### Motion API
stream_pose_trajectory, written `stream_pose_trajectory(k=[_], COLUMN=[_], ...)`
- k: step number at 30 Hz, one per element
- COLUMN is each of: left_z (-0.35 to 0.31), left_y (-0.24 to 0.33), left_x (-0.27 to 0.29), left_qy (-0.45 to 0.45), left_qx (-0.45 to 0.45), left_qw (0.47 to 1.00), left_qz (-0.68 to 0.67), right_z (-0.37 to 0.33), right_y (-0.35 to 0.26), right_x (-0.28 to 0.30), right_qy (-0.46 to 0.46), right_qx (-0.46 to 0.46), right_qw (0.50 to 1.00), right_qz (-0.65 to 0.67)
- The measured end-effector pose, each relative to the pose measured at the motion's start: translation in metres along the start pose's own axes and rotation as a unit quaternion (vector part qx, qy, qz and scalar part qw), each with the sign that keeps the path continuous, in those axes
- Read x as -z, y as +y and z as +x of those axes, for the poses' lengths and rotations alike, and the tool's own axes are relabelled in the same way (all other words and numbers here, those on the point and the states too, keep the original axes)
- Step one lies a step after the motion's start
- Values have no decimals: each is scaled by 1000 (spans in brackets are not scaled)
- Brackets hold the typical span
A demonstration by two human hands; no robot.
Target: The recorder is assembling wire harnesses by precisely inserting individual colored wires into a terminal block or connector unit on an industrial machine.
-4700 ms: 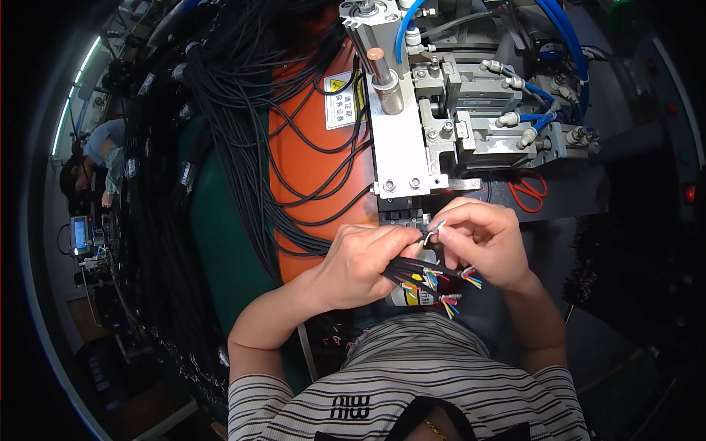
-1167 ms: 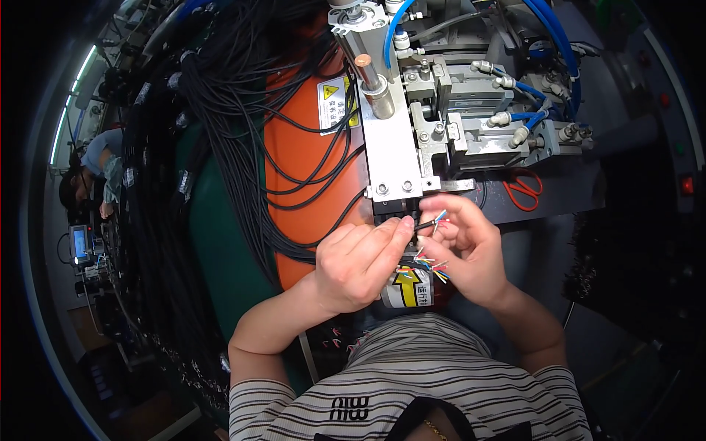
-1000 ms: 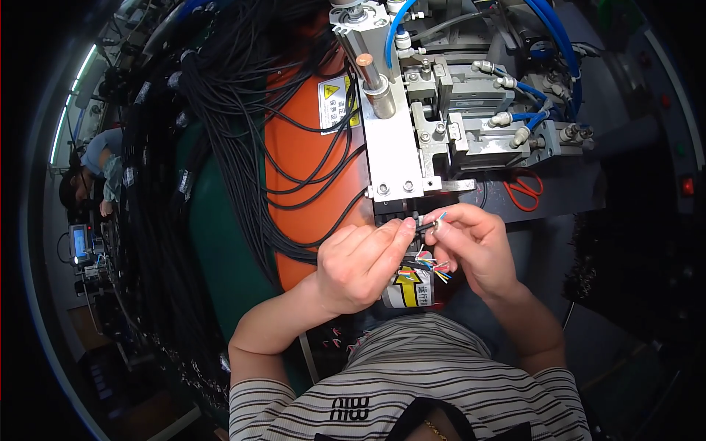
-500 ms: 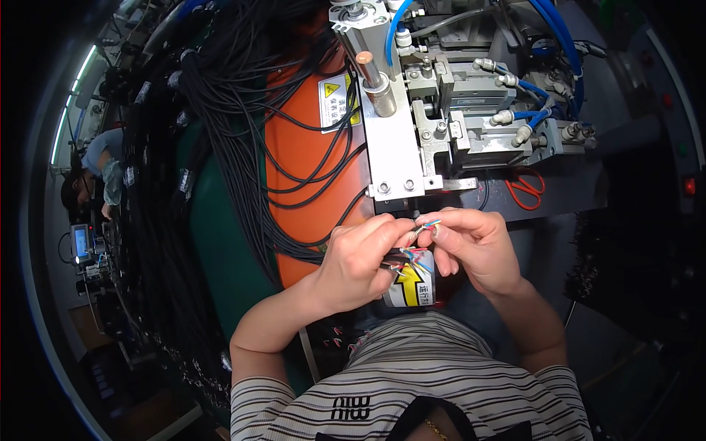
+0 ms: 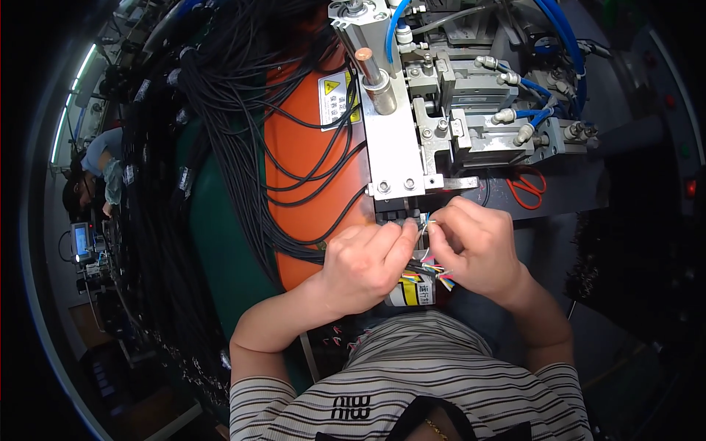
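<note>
My left hand (image 5: pixel 366 266) is closed, thumb and forefinger pinching the stripped end of a black cable just below the machine's front edge. Opposite it, my right hand (image 5: pixel 479 250) pinches thin coloured wires (image 5: pixel 424 220) that fan out of that end. Both sets of fingertips nearly meet and partly hide the wires. Beneath my hands, more black cable ends with red, blue, yellow and white wires (image 5: pixel 444 278) stick out over a white and yellow label (image 5: pixel 413 294). Whether the left palm also grips these lower ends is hidden.
Ahead stands a metal fixture with a silver plate (image 5: pixel 397 147), an upright rod (image 5: pixel 373 77) and blue air hoses (image 5: pixel 577 66). Red-handled scissors (image 5: pixel 526 189) lie right of it. Many black cables (image 5: pixel 228 132) drape over the orange surface (image 5: pixel 309 154). Another person (image 5: pixel 95 165) works far left.
My right hand has turned and drawn its fingers together on the wires, a little higher than before. My left hand has edged forward. The lower wire ends have shifted down and right.
</note>
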State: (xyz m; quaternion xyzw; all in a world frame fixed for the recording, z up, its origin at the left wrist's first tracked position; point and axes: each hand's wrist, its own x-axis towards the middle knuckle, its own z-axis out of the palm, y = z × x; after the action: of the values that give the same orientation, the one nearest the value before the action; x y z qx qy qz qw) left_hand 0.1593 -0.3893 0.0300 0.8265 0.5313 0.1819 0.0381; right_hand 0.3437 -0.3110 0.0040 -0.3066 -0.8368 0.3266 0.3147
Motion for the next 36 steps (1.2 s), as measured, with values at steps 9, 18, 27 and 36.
stream_pose_trajectory(k=[9,18,27,36], left_z=[-1,-2,7,7], left_y=[-7,-14,-8,-9], left_x=[-2,-6,0,0], left_qy=[12,10,-29,-30], left_qx=[24,0,-47,-45], left_qw=[998,998,998,999], left_qz=[-54,-65,-9,8], right_z=[-2,-5,-1,-1], right_y=[4,4,5,7], right_x=[-8,-11,-2,-9], right_qy=[18,41,-37,41], right_qx=[-4,0,16,41], right_qw=[999,998,993,997], right_qz=[-35,-37,-113,-60])
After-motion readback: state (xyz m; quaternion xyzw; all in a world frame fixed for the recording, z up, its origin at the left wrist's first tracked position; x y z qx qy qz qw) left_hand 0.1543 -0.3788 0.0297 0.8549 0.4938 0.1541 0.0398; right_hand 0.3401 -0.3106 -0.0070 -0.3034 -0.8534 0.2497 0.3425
